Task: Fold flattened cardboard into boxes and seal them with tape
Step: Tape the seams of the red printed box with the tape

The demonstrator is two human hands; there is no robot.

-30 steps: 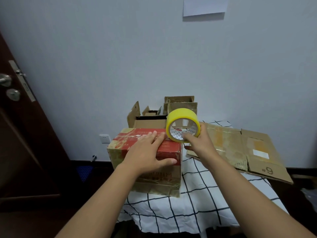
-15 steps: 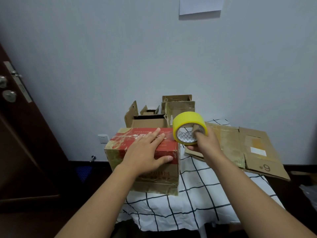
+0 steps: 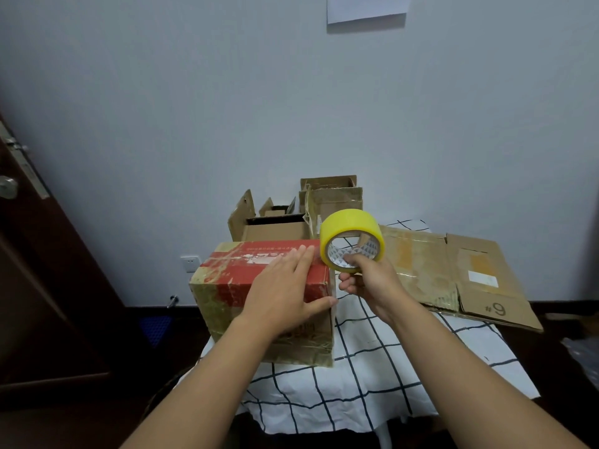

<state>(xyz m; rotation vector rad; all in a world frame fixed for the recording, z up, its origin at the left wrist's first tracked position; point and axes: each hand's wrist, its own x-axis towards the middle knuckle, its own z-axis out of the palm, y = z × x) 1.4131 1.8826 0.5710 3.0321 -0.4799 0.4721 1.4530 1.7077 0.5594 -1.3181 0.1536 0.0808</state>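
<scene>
- The red-topped cardboard box (image 3: pixel 262 299) stands folded up at the table's (image 3: pixel 372 367) near left corner, overhanging the left edge of the checked cloth. Its top is printed red with white lettering, its sides are worn brown and glossy with old tape, and the top flaps look closed.
- The left hand (image 3: pixel 285 293) lies flat on the box top, fingers straight and the thumb hooked over the right edge, likely to press the flaps shut and keep the box from sliding while tape goes on.
- The yellow tape roll (image 3: pixel 351 241) is held upright just beside the box's far right corner. The right hand (image 3: pixel 368 283) grips it, with a finger through the core (probably so the roll can turn as tape pays out). I cannot tell whether a strip already runs onto the box.
- Behind, near the far edge, stand open boxes (image 3: pixel 275 226) with flaps up.
- Along the right edge lies a flattened cardboard sheet (image 3: pixel 460 273) marked "#9", seemingly waiting to be folded.
</scene>
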